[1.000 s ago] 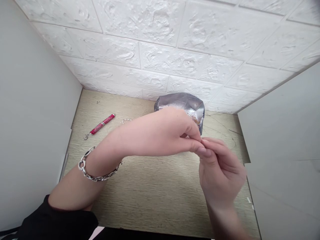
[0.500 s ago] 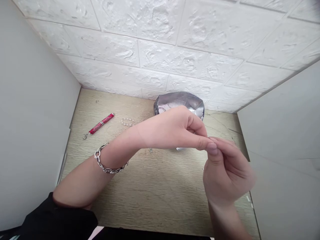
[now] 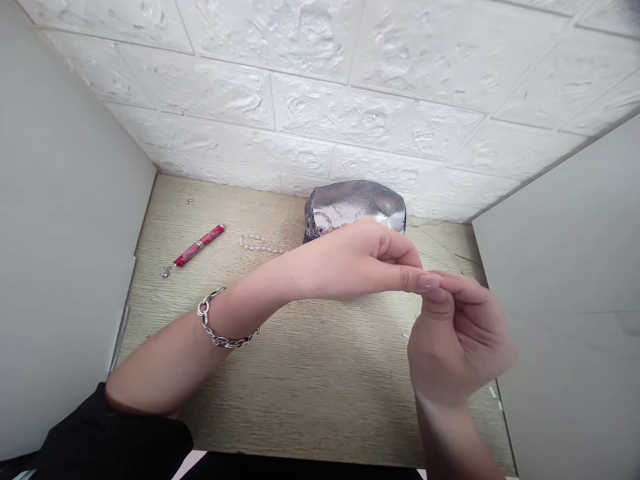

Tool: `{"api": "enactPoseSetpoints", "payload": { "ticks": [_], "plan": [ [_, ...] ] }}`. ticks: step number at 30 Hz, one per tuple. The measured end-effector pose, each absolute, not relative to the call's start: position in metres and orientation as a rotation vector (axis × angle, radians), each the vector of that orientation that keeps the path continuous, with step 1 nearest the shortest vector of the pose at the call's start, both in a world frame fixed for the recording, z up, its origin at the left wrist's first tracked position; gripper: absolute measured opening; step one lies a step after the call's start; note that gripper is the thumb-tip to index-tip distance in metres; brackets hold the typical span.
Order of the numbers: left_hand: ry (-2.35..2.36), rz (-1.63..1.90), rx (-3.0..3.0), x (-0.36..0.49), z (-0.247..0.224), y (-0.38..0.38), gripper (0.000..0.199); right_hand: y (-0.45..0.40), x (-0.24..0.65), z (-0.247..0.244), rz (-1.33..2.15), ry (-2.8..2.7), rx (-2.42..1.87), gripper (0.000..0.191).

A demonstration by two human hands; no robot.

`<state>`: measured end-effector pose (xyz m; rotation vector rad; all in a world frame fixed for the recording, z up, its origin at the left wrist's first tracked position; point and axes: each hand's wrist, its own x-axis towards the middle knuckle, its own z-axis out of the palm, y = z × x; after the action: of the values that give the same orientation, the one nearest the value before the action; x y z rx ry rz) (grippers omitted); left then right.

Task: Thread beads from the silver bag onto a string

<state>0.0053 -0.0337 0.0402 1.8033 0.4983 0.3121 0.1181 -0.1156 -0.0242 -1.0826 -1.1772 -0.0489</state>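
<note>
My left hand [image 3: 370,263] reaches across in front of a silver pouch [image 3: 360,200], thumb and fingers pinched together. Its fingertips meet those of my right hand [image 3: 460,333], which is also closed in a pinch. Whatever lies between the fingertips is too small or too hidden to make out. A silver chain bracelet [image 3: 225,341] hangs around my left wrist. Behind my left forearm, a string of clear beads [image 3: 257,243] lies on the table, part of it covered by the arm. The pouch stands against the wall, its lower front hidden by my left hand.
A red pen-like stick [image 3: 199,247] with a small metal charm lies at the left of the wooden table [image 3: 300,387]. Thin threads and small scraps lie at the right edge. Grey panels [image 3: 565,287] close in both sides, and a white brick-patterned wall [image 3: 300,113] stands behind.
Both hands stay pinched together and have shifted slightly to the right. More of the beads shows behind my left forearm. The view has moved a little.
</note>
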Motion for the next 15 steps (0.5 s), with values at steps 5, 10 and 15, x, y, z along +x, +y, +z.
{"api": "enactPoseSetpoints", "payload": {
  "ticks": [5,10,15],
  "plan": [
    [0.515,0.306,1.796,0.0066,0.0386,-0.0339,0.025,-0.1152,0.1193,-0.0253,-0.125,-1.210,-1.138,0.011],
    [0.541,0.280,1.765,0.0054,0.0390,-0.0339,0.026,-0.1143,0.1217,-0.0300,-0.234,-1.242,-1.204,0.009],
    [0.542,0.222,1.745,0.0061,0.0387,-0.0334,0.026,-0.1133,0.1230,-0.0300,-0.210,-1.347,-1.217,0.009]
  ]
}}
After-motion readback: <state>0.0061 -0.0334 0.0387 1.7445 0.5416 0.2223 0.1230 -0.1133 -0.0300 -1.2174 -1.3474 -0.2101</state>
